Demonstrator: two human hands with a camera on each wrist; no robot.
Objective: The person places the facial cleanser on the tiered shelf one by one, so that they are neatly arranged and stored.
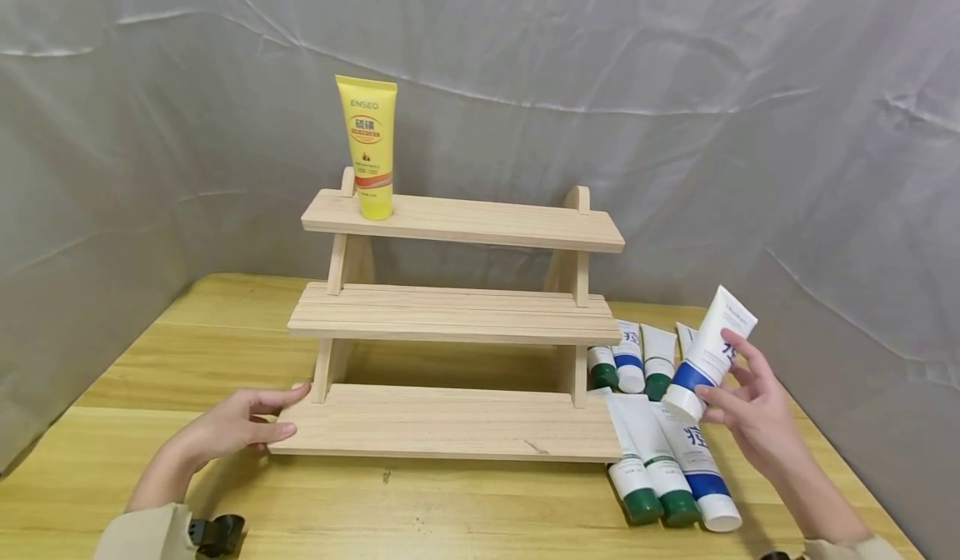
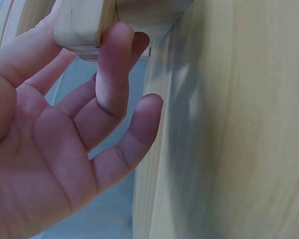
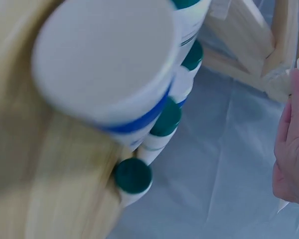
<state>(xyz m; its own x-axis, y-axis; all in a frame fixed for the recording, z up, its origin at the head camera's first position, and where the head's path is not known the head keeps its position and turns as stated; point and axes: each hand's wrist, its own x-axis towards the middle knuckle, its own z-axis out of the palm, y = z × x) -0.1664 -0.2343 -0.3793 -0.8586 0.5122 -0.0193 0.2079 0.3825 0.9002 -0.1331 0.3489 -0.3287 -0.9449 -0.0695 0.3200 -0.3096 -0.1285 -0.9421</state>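
A three-tier wooden shelf [image 1: 457,422] stands on the wooden table [image 1: 225,352]. A yellow tube [image 1: 369,147] stands upright at the left end of its top tier. My left hand [image 1: 281,414] rests with nearly straight fingers against the bottom tier's left corner [image 2: 82,22], thumb on top; the left hand [image 2: 104,99] grips nothing. To the right of the shelf, my right hand [image 1: 720,377] holds a white-and-blue tube [image 1: 716,343] tilted, cap down, above a pile of tubes. In the right wrist view only the edge of the right hand [image 3: 291,144] shows.
Several white tubes with green caps [image 1: 645,506] or blue bands [image 1: 705,477] lie on the table beside the shelf's right end. More tubes [image 1: 630,356] lie behind them. One white cap [image 3: 102,59] is blurred close to the right wrist camera. A grey cloth backdrop [image 1: 675,127] surrounds the table.
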